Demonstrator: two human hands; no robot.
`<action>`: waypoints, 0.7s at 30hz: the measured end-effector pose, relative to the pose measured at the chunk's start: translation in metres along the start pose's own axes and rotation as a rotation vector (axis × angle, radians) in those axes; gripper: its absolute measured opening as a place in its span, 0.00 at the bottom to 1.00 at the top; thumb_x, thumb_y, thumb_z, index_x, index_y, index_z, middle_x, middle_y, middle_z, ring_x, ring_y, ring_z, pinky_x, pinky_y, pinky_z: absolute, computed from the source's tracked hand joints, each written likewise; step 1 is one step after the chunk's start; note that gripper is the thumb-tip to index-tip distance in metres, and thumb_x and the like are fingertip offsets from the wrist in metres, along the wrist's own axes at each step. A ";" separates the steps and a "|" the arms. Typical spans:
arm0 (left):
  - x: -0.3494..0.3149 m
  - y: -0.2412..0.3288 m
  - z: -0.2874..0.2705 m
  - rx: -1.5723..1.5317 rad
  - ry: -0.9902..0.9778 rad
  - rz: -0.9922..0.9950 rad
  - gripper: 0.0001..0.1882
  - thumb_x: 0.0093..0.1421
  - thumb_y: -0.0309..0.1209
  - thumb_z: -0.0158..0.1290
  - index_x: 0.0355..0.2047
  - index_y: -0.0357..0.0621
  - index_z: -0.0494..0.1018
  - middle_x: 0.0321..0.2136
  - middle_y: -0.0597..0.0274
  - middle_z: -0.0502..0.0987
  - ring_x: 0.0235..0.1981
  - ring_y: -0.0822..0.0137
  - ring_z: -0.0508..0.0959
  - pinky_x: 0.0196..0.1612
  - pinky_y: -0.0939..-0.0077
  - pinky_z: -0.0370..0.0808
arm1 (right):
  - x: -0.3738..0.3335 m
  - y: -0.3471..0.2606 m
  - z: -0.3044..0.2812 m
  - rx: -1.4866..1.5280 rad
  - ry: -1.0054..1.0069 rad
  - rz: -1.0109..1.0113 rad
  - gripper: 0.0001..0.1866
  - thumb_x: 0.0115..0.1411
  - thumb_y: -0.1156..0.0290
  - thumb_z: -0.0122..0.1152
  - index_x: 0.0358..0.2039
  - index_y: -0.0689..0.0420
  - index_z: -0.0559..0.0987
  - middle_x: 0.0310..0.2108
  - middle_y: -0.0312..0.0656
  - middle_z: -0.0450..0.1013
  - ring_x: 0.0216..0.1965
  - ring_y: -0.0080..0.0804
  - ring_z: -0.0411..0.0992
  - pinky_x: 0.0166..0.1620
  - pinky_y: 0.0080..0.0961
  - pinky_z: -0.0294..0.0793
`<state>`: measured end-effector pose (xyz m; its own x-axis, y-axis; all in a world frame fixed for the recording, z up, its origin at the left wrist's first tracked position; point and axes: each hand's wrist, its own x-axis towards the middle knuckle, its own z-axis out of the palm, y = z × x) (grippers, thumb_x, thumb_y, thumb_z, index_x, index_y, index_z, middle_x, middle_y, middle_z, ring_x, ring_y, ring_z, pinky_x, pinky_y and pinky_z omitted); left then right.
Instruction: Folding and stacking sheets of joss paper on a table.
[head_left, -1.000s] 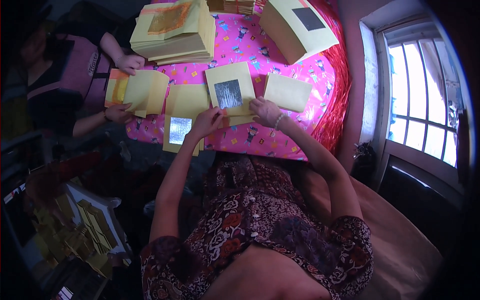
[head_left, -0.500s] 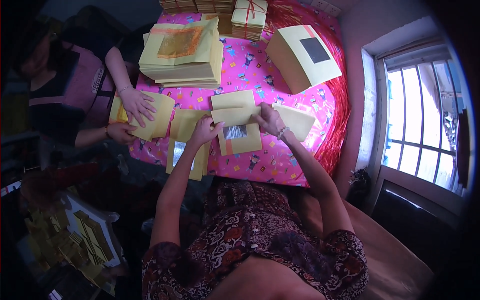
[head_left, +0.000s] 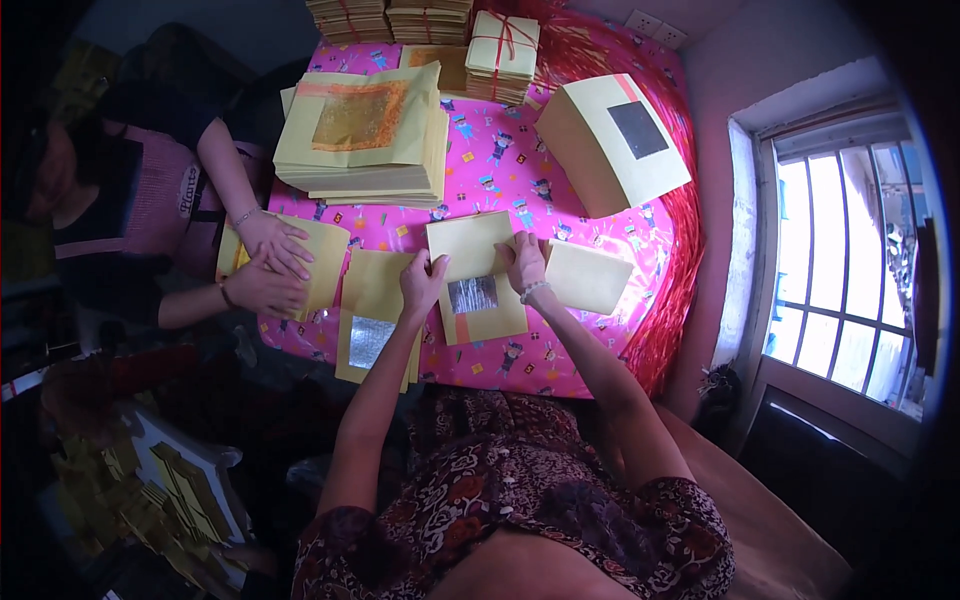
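Note:
A yellow paper sheet lies in front of me, with a plain pale panel [head_left: 467, 244] at the far side and a silver foil patch [head_left: 473, 295] on the nearer part. I cannot tell whether the panel is a folded part or a separate sheet. My left hand [head_left: 422, 281] grips the panel's left edge, thumb on top. At its right edge my right hand [head_left: 526, 262] holds the paper, fingertips pointing away from me. Yellow sheets with foil [head_left: 372, 341] lie left of my left hand; a plain folded sheet [head_left: 588, 277] lies right of my right hand.
Across the pink patterned tablecloth [head_left: 495, 150] stand a thick yellow paper stack [head_left: 360, 160], a leaning stack [head_left: 615, 145] and tied bundles [head_left: 503, 55]. Red shredded strands [head_left: 680, 220] line the right edge. At left, a co-worker's hands [head_left: 272, 268] rest on yellow sheets [head_left: 328, 250].
Both my hands have shifted slightly, and the raised paper strip between them now lies as a flat, wider panel. The co-worker's lower hand has moved up onto the sheets. The view has tilted slightly.

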<state>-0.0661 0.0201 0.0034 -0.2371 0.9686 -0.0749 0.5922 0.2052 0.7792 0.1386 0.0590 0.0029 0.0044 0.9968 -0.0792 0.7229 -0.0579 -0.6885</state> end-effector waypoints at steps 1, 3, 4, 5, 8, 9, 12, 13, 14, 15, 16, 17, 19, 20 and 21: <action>0.000 0.000 0.002 -0.007 0.010 -0.026 0.18 0.53 0.39 0.58 0.22 0.37 0.67 0.12 0.59 0.67 0.14 0.67 0.67 0.20 0.70 0.64 | 0.001 0.000 0.001 0.000 -0.001 0.001 0.18 0.56 0.62 0.59 0.35 0.64 0.67 0.35 0.58 0.65 0.37 0.57 0.65 0.41 0.47 0.65; 0.000 0.000 0.004 -0.014 0.019 -0.053 0.18 0.53 0.39 0.59 0.22 0.37 0.66 0.12 0.59 0.67 0.14 0.68 0.67 0.20 0.70 0.64 | 0.002 0.000 0.001 -0.054 -0.013 0.065 0.19 0.56 0.60 0.59 0.36 0.64 0.69 0.38 0.57 0.66 0.39 0.56 0.65 0.44 0.46 0.64; 0.001 -0.001 0.004 -0.046 0.028 -0.065 0.18 0.52 0.40 0.59 0.22 0.38 0.66 0.12 0.59 0.67 0.14 0.66 0.68 0.20 0.68 0.64 | 0.003 0.000 0.001 -0.054 -0.014 0.066 0.19 0.56 0.60 0.59 0.36 0.64 0.69 0.38 0.57 0.66 0.39 0.56 0.65 0.44 0.46 0.64; 0.001 -0.001 0.005 -0.079 0.038 -0.078 0.18 0.51 0.40 0.59 0.22 0.39 0.66 0.11 0.60 0.67 0.14 0.63 0.69 0.20 0.67 0.64 | 0.004 0.000 0.000 -0.092 -0.062 0.083 0.19 0.56 0.62 0.59 0.39 0.64 0.68 0.41 0.58 0.63 0.41 0.57 0.66 0.44 0.46 0.67; 0.003 -0.003 0.006 -0.067 0.048 -0.085 0.17 0.51 0.40 0.60 0.22 0.40 0.67 0.11 0.61 0.68 0.13 0.66 0.69 0.19 0.68 0.64 | 0.006 -0.002 0.000 -0.110 -0.086 0.107 0.21 0.56 0.59 0.58 0.40 0.64 0.70 0.41 0.58 0.64 0.43 0.56 0.65 0.47 0.44 0.64; 0.004 -0.002 0.006 -0.068 0.046 -0.084 0.17 0.51 0.40 0.60 0.22 0.40 0.67 0.11 0.61 0.68 0.13 0.66 0.69 0.19 0.68 0.64 | 0.006 -0.001 0.000 -0.090 -0.061 0.114 0.22 0.56 0.55 0.57 0.38 0.63 0.72 0.39 0.56 0.66 0.43 0.54 0.63 0.51 0.43 0.58; 0.006 0.000 0.007 -0.049 0.012 -0.143 0.16 0.52 0.38 0.59 0.23 0.37 0.69 0.13 0.63 0.69 0.15 0.73 0.67 0.20 0.73 0.64 | 0.008 -0.001 0.000 -0.111 -0.085 0.166 0.22 0.56 0.55 0.58 0.38 0.63 0.71 0.39 0.56 0.66 0.44 0.53 0.63 0.51 0.42 0.59; 0.007 0.001 0.008 -0.056 0.008 -0.169 0.16 0.52 0.38 0.59 0.23 0.37 0.69 0.13 0.63 0.70 0.15 0.73 0.68 0.20 0.73 0.65 | 0.009 -0.001 0.000 -0.112 -0.085 0.169 0.22 0.56 0.55 0.58 0.38 0.63 0.71 0.39 0.56 0.66 0.44 0.53 0.63 0.51 0.42 0.59; 0.007 -0.001 0.009 -0.061 0.008 -0.196 0.16 0.52 0.38 0.60 0.24 0.38 0.70 0.14 0.63 0.71 0.15 0.73 0.68 0.20 0.73 0.65 | 0.010 -0.002 0.000 -0.102 -0.086 0.163 0.22 0.56 0.54 0.58 0.38 0.62 0.71 0.40 0.56 0.65 0.44 0.53 0.64 0.51 0.42 0.59; 0.007 -0.003 0.010 -0.060 0.008 -0.196 0.16 0.52 0.38 0.60 0.24 0.38 0.70 0.14 0.63 0.71 0.15 0.73 0.68 0.20 0.73 0.65 | 0.011 -0.002 0.000 -0.093 -0.087 0.158 0.22 0.56 0.54 0.58 0.38 0.62 0.71 0.41 0.56 0.65 0.44 0.54 0.64 0.51 0.42 0.60; 0.007 -0.005 0.011 -0.065 0.029 -0.185 0.16 0.52 0.38 0.60 0.23 0.38 0.69 0.13 0.63 0.71 0.14 0.73 0.69 0.20 0.73 0.65 | 0.011 -0.003 0.000 -0.093 -0.088 0.156 0.22 0.56 0.54 0.58 0.38 0.62 0.71 0.41 0.56 0.65 0.44 0.54 0.64 0.51 0.42 0.60; 0.008 -0.005 0.011 -0.069 0.047 -0.175 0.16 0.51 0.38 0.60 0.23 0.38 0.69 0.13 0.63 0.72 0.14 0.73 0.69 0.19 0.74 0.66 | 0.012 -0.005 -0.001 -0.096 -0.116 0.192 0.22 0.56 0.54 0.58 0.39 0.62 0.71 0.42 0.56 0.65 0.44 0.54 0.65 0.50 0.43 0.62; 0.009 -0.006 0.010 -0.040 0.018 -0.207 0.16 0.51 0.39 0.60 0.25 0.38 0.68 0.15 0.60 0.72 0.17 0.66 0.72 0.23 0.69 0.68 | 0.014 -0.010 0.000 -0.099 -0.147 0.224 0.22 0.56 0.54 0.58 0.40 0.62 0.71 0.43 0.56 0.64 0.44 0.55 0.66 0.50 0.43 0.63; 0.009 -0.004 0.010 -0.012 -0.018 -0.231 0.17 0.50 0.39 0.60 0.27 0.39 0.68 0.17 0.56 0.73 0.20 0.58 0.75 0.26 0.64 0.70 | 0.016 -0.008 0.001 -0.122 -0.169 0.254 0.23 0.56 0.55 0.58 0.41 0.63 0.71 0.44 0.56 0.64 0.44 0.55 0.66 0.50 0.43 0.65; 0.008 -0.001 0.012 -0.012 -0.021 -0.229 0.17 0.50 0.39 0.60 0.27 0.39 0.68 0.17 0.56 0.73 0.20 0.58 0.75 0.26 0.64 0.70 | 0.018 -0.007 0.003 -0.145 -0.191 0.282 0.24 0.56 0.55 0.58 0.42 0.63 0.71 0.45 0.56 0.63 0.45 0.55 0.67 0.49 0.43 0.68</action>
<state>-0.0595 0.0297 -0.0053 -0.3478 0.8997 -0.2637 0.5153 0.4184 0.7479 0.1320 0.0768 0.0040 0.0985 0.9139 -0.3938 0.8019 -0.3072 -0.5125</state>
